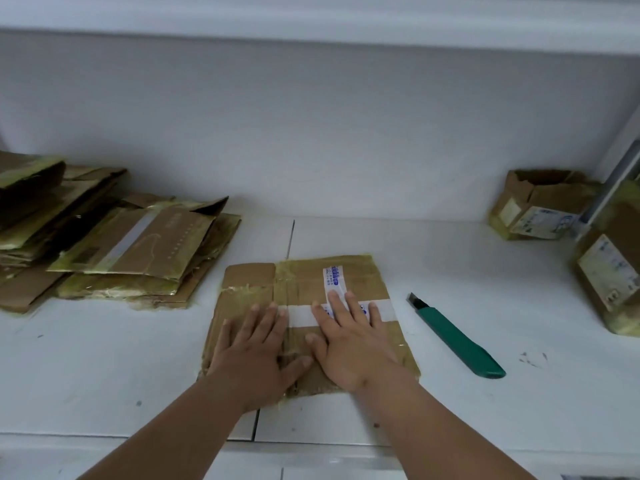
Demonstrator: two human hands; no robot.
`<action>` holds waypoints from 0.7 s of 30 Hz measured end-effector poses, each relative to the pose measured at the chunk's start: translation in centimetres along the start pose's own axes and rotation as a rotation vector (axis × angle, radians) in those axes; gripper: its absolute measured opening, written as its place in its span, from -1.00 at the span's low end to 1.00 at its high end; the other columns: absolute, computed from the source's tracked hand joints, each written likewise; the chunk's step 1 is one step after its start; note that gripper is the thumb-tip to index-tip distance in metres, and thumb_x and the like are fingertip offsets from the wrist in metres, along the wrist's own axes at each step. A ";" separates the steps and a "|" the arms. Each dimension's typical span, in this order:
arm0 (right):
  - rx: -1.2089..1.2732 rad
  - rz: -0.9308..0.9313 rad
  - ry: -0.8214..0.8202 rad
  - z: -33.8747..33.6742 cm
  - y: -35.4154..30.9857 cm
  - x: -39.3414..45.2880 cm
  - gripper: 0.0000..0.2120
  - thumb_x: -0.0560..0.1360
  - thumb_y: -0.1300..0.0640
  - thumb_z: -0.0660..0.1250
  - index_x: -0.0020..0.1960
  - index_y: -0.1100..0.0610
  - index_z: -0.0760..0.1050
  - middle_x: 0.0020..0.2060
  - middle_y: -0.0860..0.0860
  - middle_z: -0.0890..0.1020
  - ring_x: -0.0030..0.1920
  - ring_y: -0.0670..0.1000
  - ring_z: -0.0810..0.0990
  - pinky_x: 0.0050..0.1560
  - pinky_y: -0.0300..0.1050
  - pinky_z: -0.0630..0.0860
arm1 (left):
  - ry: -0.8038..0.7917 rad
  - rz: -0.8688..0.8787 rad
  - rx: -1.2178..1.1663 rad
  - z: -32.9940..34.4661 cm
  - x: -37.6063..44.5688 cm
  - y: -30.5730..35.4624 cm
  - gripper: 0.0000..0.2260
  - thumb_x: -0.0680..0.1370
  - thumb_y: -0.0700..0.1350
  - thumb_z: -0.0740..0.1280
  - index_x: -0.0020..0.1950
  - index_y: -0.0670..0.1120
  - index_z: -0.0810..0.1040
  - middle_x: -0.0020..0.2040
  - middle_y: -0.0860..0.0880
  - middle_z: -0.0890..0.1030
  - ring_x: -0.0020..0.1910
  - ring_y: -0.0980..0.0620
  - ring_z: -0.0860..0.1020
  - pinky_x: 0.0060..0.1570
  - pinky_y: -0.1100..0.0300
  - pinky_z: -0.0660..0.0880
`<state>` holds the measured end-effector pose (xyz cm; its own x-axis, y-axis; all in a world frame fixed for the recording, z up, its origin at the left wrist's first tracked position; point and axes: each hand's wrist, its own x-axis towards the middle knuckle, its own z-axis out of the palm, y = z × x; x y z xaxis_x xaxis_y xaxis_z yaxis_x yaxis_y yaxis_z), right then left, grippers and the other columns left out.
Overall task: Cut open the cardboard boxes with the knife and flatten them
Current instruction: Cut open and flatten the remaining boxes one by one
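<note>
A flattened brown cardboard box (304, 282) with yellowish tape and a white label strip lies on the white surface in front of me. My left hand (252, 351) and my right hand (353, 341) press flat on it side by side, fingers straight and spread. A green utility knife (457, 337) lies on the surface just right of the box, blade end pointing away, touched by neither hand.
A pile of flattened boxes (114, 251) sits at the left. Two standing taped boxes are at the right: one with a torn top (540, 206) at the back, another (609, 268) at the frame edge. A white wall (311, 133) rises behind.
</note>
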<state>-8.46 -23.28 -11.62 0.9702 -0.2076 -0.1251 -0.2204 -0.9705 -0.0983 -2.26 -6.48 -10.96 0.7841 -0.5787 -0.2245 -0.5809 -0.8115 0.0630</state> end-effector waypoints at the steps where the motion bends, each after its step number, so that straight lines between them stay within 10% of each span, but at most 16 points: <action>1: 0.006 0.004 -0.004 0.0 0.0 -0.1 -0.42 0.64 -0.26 -0.22 0.60 -0.15 -0.22 0.58 -0.06 -0.29 0.55 0.05 -0.39 0.51 0.21 -0.36 | 0.005 0.003 0.007 0.2 0.1 -0.1 0.02 0.17 0.51 -0.43 0.58 0.09 -0.31 0.57 0.11 -0.31 0.54 0.05 -0.34 0.50 -0.12 -0.29; 7: 0.072 0.033 -0.207 -2.3 1.4 -1.1 -0.36 0.60 -0.34 -0.11 0.60 -0.19 -0.20 0.58 -0.09 -0.30 0.56 0.05 -0.36 0.52 0.22 -0.33 | -0.030 0.038 0.027 0.0 0.6 -0.3 0.14 0.04 0.56 -0.56 0.57 0.09 -0.34 0.57 0.11 -0.32 0.54 0.04 -0.33 0.51 -0.14 -0.26; 21: 0.066 -0.024 -0.042 -0.2 3.6 -2.3 -0.14 0.28 -0.46 -0.45 0.57 -0.25 -0.27 0.58 -0.09 -0.29 0.56 0.06 -0.36 0.50 0.24 -0.36 | -0.125 -0.148 -0.012 -0.4 -0.5 1.8 0.18 0.04 0.63 -0.30 0.55 0.07 -0.38 0.55 0.10 -0.39 0.52 0.04 -0.38 0.47 -0.18 -0.32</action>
<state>-11.42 -26.29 -11.53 0.9704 -0.1779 -0.1633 -0.2048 -0.9645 -0.1667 -3.66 -7.70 -10.28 0.8270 -0.4389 -0.3513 -0.4579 -0.8884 0.0320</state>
